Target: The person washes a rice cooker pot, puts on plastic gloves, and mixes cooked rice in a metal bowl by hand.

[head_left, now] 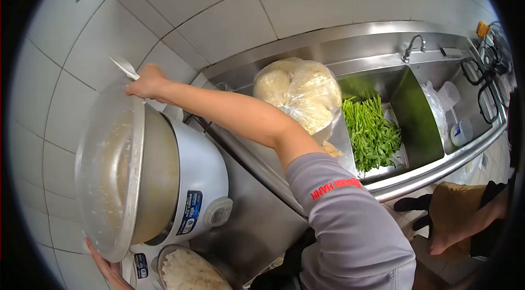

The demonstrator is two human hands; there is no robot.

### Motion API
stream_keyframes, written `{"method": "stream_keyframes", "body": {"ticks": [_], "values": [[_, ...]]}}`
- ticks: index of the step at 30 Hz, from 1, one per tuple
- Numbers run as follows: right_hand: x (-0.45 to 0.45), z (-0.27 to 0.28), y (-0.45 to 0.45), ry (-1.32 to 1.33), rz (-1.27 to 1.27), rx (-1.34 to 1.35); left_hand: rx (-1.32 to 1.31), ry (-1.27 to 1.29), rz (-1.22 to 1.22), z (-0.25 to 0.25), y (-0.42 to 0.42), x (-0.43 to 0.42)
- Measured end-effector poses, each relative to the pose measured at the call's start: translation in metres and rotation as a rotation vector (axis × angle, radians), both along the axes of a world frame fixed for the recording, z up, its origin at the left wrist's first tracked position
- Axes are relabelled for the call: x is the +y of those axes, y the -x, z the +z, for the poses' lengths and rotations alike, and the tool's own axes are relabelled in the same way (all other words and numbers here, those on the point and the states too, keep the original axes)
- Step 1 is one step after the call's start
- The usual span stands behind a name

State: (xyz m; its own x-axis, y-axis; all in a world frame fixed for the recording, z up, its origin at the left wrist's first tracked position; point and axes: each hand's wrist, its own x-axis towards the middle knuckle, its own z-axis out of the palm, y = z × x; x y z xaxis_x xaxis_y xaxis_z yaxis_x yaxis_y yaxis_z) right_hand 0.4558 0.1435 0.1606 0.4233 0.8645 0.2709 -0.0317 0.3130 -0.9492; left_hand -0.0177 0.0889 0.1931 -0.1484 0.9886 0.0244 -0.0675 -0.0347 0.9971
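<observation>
handling judged unfinished: large bowl (157, 175) is atop the rice cooker (205, 172); right hand (149, 82), fingers curled on its rim beside white utensil (123, 65); left hand (106, 268) partly hidden, grip cannot be told.

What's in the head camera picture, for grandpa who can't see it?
The person's right hand grips a pale utensil at the edge of a see-through cover; the left hand is at its lower edge. A metal pot and pale blue cooker are beside it, with white rice below; leafy greens lie in a sink beside a plastic bag.
</observation>
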Motion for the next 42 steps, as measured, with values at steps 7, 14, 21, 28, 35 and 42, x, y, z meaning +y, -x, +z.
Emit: {"method": "stream_keyframes", "body": {"ticks": [7, 14, 21, 28, 35, 42], "values": [[-0.126, 0.040, -0.034, -0.136, -0.046, -0.111, 0.661, -0.616, -0.407, 0.047, -0.009, -0.091], [-0.286, 0.030, -0.075, 0.043, -0.178, -0.142, 0.064, -0.103, -0.243, 0.065, -0.053, -0.136], [-0.459, 0.002, -0.121, 0.206, -0.466, -0.119, 0.148, -0.061, -0.752, 0.027, -0.157, -0.189], [-0.584, -0.025, -0.164, 0.360, -0.778, -0.123, 0.315, 0.049, -1.044, -0.040, -0.276, -0.200], [-0.656, -0.090, -0.228, 0.404, -0.875, -0.152, 0.415, 0.239, -1.199, -0.117, -0.388, -0.226], [-0.672, -0.178, -0.286, 0.485, -0.931, -0.182, 0.494, 0.370, -1.238, -0.203, -0.459, -0.243]]}}
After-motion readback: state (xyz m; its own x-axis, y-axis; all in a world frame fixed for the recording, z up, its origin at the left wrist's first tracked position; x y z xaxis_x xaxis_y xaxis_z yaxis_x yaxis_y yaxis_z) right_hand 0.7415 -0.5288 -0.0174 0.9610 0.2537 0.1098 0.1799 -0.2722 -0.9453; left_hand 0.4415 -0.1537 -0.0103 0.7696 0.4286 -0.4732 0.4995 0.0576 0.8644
